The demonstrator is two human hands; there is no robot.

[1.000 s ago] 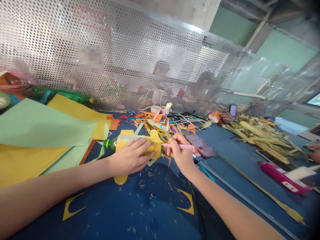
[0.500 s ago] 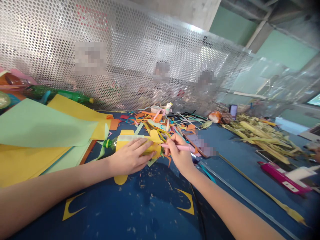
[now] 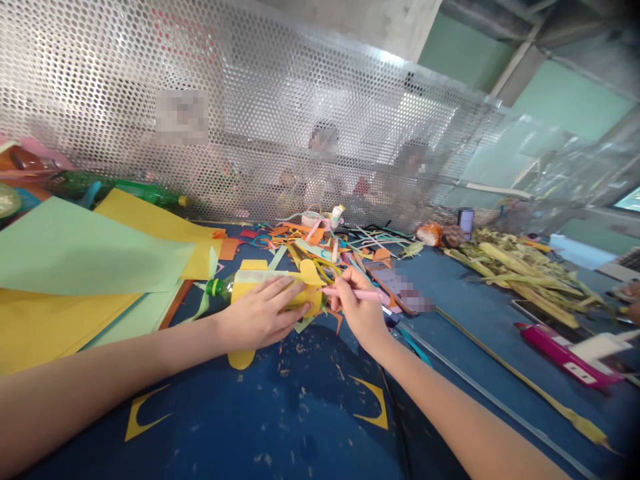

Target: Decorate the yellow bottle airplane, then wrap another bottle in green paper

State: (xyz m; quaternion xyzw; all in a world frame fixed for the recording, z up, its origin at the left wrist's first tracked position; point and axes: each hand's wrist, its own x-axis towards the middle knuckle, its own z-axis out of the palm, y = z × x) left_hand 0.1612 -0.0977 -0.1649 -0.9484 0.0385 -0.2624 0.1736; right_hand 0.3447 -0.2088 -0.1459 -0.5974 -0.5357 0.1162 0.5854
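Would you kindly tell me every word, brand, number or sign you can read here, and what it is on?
No text is readable in this view.
Small white bottle: any label is too small and blurred.
Lying phone and upright phone: screens illegible.
Red marks seen at the perforated sheet: too blurred to call writing.
Pink pen and yellow-wrapped bottle: no lettering visible.

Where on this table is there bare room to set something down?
One patch of the blue table lies between two curved yellow offcuts, this side of the paper-wrapped bottle, though speckled. Another lies between the flat phone right of the bottle and the corn husks. Crowded: paper scraps behind the bottle, paper sheets at left.
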